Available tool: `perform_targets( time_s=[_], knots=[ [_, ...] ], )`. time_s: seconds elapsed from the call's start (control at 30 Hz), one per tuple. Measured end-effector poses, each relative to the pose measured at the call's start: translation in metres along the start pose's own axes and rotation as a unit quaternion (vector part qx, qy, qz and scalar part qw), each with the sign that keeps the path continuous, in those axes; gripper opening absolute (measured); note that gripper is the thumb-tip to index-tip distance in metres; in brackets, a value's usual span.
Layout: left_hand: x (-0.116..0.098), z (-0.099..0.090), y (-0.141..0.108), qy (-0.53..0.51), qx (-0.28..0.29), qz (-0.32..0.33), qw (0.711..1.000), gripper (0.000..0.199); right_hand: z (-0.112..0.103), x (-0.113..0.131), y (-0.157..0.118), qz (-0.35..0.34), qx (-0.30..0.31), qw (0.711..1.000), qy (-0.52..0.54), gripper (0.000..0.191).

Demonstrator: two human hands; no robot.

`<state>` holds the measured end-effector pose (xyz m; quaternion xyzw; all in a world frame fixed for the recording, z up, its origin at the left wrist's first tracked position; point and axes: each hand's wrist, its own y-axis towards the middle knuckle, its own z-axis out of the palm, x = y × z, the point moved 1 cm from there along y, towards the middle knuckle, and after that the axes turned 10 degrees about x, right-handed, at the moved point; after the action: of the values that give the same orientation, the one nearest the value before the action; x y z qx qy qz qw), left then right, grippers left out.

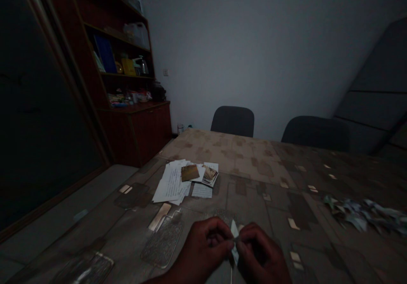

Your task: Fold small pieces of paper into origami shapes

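Against the wall beyond the table's far left corner stands a dark reddish-brown wooden shelf unit (135, 135), crowded with books, boxes and small containers that are hard to make out in the dim light. The table (241, 154) has a mottled beige-and-brown covering printed with blocky patches. Near its left edge lies a clear, speckled plastic rounded rectangle (163, 241), and a similar one (85, 269) sits closer to the near left corner. Further in is a loose stack of white handwritten paper (169, 183), topped by a glossy brown-gold card (190, 173).

At the near edge, the left hand (203, 250) and right hand (262, 254) are closed and close together. Their fingers curl inward, and both pinch a narrow strip of pale folded paper (234, 242) upright between them. Small cream paper slips (294, 224) dot the covering to the right, and a heap of crumpled blue-grey paper pieces (362, 216) lies near the right edge.

The strip looks thin and light: uneven pulling could tear or misfold it, and a loosened pinch could drop it. The dim light may hide a crooked crease. The light, loose pieces at right could scatter if brushed by a sleeve or stirred by a draught.
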<state>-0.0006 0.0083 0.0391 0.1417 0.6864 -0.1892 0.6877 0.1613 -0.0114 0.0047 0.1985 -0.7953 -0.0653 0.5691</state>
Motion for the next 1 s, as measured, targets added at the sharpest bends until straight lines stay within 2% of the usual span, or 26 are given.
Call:
perform_targets(
  time_s=[0.27,0.5,0.67,0.83,1.0],
  knots=[
    [0.007,0.001,0.001,-0.031,-0.013,0.017,0.999,0.015,0.007,0.003,-0.003,0.075,-0.079,0.993,0.041,0.026],
    [0.013,0.001,0.007,-0.093,0.004,-0.009,0.996,0.017,0.007,0.001,-0.002,0.078,-0.091,0.992,0.040,0.030],
    [0.017,0.001,0.006,-0.069,0.003,-0.046,0.997,0.016,0.007,0.006,-0.002,0.093,-0.095,0.989,0.066,0.032],
    [0.015,-0.002,0.006,-0.088,-0.011,-0.034,0.995,0.021,0.004,0.007,-0.001,0.124,-0.063,0.987,0.080,0.035],
    [0.012,-0.004,0.005,-0.095,-0.004,-0.003,0.995,0.025,0.001,0.003,0.000,0.092,0.047,0.993,0.049,0.039]
  ],
)
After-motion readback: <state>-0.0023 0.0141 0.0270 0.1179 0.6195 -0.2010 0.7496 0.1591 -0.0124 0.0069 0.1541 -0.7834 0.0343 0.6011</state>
